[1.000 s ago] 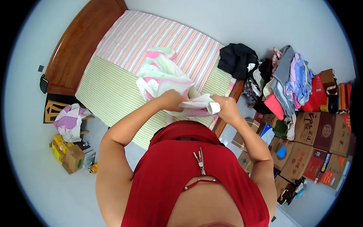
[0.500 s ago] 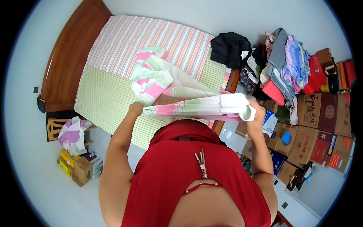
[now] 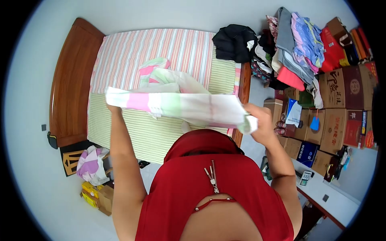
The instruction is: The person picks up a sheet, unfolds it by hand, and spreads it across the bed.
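A white, pink and green striped sheet (image 3: 173, 103) is stretched in a band between my two hands, above the bed. My left hand (image 3: 114, 108) grips its left end; the fingers are mostly hidden behind the cloth. Closed round the right end is my right hand (image 3: 260, 121), with a short rolled flap of the sheet hanging just beside it. The rest of the sheet lies bunched behind the band, on the green-striped mat (image 3: 124, 132) and the pink-striped bedding (image 3: 161, 46).
A wooden headboard (image 3: 72, 80) stands at the left. Beyond the bed's right edge are a black jacket (image 3: 234, 43), piled clothes (image 3: 287, 52) and stacked cartons (image 3: 333, 124). A chair with a purple-and-white cloth (image 3: 93, 164) and a yellow box (image 3: 90, 195) are at lower left.
My left hand has moved left and slightly up, drawing the sheet's end out from the bunched part into a longer band. My right hand has shifted slightly left. The camera view has shifted.
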A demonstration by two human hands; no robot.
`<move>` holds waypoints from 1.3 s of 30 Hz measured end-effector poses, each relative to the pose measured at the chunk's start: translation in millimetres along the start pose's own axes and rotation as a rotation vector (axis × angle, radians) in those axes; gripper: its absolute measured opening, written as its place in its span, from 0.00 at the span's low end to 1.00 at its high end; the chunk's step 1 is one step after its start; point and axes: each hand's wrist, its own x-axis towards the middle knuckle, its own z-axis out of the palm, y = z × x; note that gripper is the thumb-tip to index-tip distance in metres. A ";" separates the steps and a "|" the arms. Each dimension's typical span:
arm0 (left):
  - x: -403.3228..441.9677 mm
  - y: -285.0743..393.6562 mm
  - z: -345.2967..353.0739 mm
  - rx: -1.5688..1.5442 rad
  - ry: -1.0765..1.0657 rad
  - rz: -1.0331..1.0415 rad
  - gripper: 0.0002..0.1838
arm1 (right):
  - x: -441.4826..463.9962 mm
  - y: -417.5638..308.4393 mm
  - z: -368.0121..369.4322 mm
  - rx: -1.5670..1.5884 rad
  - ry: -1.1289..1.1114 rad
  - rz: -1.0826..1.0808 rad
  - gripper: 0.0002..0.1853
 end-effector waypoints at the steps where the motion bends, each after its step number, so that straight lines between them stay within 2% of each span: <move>1: -1.9 47.0 69.2 0.243 0.074 0.289 0.18 | 6.1 2.7 8.6 0.030 -0.053 0.012 0.14; 3: -12.4 152.6 219.7 0.882 0.545 0.789 0.20 | 19.7 3.9 29.5 0.066 -0.146 0.048 0.16; 4: -1.6 174.5 224.7 0.680 0.290 0.707 0.19 | 25.0 3.8 41.7 0.071 -0.192 0.075 0.16; 5: 14.3 191.2 223.7 0.475 0.041 0.617 0.18 | 26.6 15.6 61.5 0.065 -0.329 0.013 0.18; 6: 53.7 195.9 209.8 0.510 -0.253 0.552 0.16 | 29.1 24.4 78.4 0.056 -0.467 -0.050 0.20; 7: 56.6 223.9 221.5 0.539 -0.541 0.462 0.15 | 33.6 15.9 86.9 0.111 -0.568 -0.033 0.20; 8: 44.9 227.3 234.6 0.236 -0.516 0.188 0.07 | 39.3 6.0 93.2 0.165 -0.670 -0.017 0.20; 9: 12.8 244.5 260.2 0.243 -0.766 0.281 0.05 | 42.8 0.9 95.2 0.220 -0.772 -0.004 0.21; 10: -13.4 251.5 279.0 0.249 -1.015 0.375 0.03 | 44.6 10.8 98.9 0.257 -0.633 -0.131 0.21; 11: -37.6 246.0 294.5 -0.001 -1.139 0.205 0.02 | 48.3 30.5 105.4 0.291 -0.492 -0.258 0.21; 12: -59.3 238.8 305.6 -0.252 -1.250 0.024 0.04 | 50.6 38.4 94.8 0.417 -0.466 -0.046 0.21; 14: -98.8 220.3 312.2 -0.353 -1.380 -0.091 0.07 | 55.6 54.7 73.4 0.725 -0.300 0.370 0.21; 15: -109.9 214.0 307.7 -0.325 -1.411 -0.162 0.07 | 57.1 64.3 64.4 0.825 -0.125 0.456 0.23; 16: -120.2 206.1 303.2 -0.298 -1.441 -0.237 0.08 | 54.2 78.0 61.1 0.840 -0.006 0.448 0.24; 18: -129.8 182.0 293.3 -0.345 -1.523 -0.239 0.09 | 45.9 112.1 60.9 0.857 0.232 0.432 0.25; 19: -139.4 176.7 284.1 -0.360 -1.455 -0.278 0.09 | 42.8 120.9 60.8 0.842 0.288 0.418 0.27; 21: -144.0 167.3 268.2 -0.471 -1.477 -0.391 0.09 | 34.5 134.9 64.5 0.811 0.396 0.399 0.30; 24: -166.1 169.4 252.5 -0.582 -1.332 -0.471 0.07 | 20.7 166.2 60.1 0.788 0.125 0.685 0.37; 25: -169.5 172.9 246.3 -0.530 -1.291 -0.470 0.08 | 17.5 178.9 68.8 0.777 0.132 0.611 0.41; 28: -169.2 171.7 234.0 -0.523 -1.282 -0.475 0.09 | 11.3 182.4 79.2 0.847 0.253 0.471 0.42; 29: -172.1 173.6 229.7 -0.513 -1.233 -0.465 0.10 | 11.3 178.4 76.6 0.870 0.247 0.523 0.44; 32: -172.2 173.1 215.7 -0.524 -1.159 -0.478 0.11 | 9.7 205.2 77.6 0.879 0.047 0.528 0.43; 36: -175.1 180.1 216.6 -0.576 -1.224 -0.518 0.11 | 13.8 218.9 87.1 0.944 -0.124 0.709 0.41; 39: -181.5 184.1 222.9 -0.611 -1.195 -0.474 0.11 | 12.9 236.3 108.9 1.096 -0.126 0.915 0.22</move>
